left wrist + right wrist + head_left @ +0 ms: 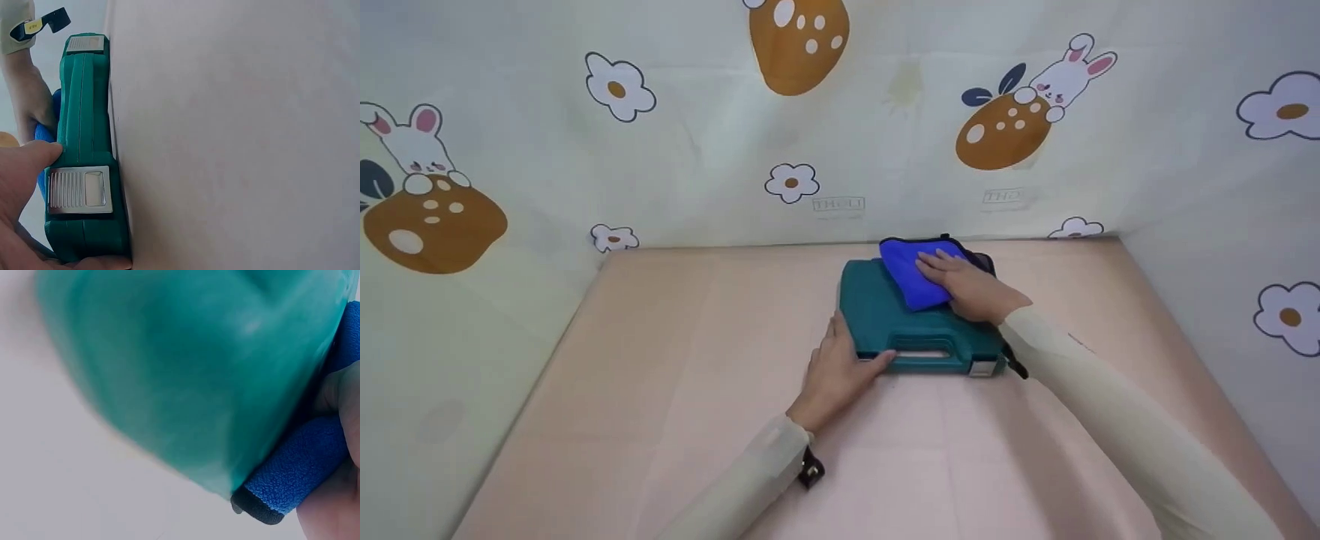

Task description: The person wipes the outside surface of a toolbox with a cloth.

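Observation:
A green hard plastic carrying case (862, 300) lies flat on the table, its handle toward me. My left hand (836, 375) grips its near left corner, thumb on top beside the handle and the other fingers along the side. In the left wrist view, that thumb sits above a silver latch (81, 190). My right hand (971, 289) presses a blue cloth (911, 281) with dark edging onto the case's top, its fingers extended. Up close in the right wrist view, the fuzzy cloth (301, 464) bunches around a digit against the case.
Pinkish covering lies over the table (697, 360). Behind it and at both sides rise pale wall sheets (697, 165) printed with rabbits and flowers, and the case stands close to the back one. A black device (811, 469) is strapped at the left wrist.

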The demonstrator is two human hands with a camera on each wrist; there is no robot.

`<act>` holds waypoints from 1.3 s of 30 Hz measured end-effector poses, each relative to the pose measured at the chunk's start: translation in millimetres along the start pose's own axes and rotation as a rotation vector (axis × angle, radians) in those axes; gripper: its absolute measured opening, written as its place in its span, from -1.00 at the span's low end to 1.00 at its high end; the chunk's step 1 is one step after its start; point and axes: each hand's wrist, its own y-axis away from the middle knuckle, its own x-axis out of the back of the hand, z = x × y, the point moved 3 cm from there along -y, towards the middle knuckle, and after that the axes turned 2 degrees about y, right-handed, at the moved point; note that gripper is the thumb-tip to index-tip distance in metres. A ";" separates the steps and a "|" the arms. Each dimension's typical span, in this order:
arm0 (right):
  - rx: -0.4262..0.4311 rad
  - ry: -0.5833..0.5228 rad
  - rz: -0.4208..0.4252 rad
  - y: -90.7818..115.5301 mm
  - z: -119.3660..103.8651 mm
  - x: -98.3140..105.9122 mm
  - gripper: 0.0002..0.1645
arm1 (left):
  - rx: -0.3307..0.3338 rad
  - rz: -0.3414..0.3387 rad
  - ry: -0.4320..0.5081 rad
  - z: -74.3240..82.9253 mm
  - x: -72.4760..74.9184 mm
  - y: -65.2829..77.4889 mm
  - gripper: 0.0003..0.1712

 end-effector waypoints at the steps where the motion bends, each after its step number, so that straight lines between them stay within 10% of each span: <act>1: -0.003 -0.009 0.004 1.6 2.2 0.1 -0.19 | 0.003 0.000 0.000 -0.1 0.1 -0.1 0.30; 39: -0.111 -0.130 0.054 20.7 2.7 -6.1 -0.20 | -0.008 0.010 0.027 -0.4 0.4 0.8 0.27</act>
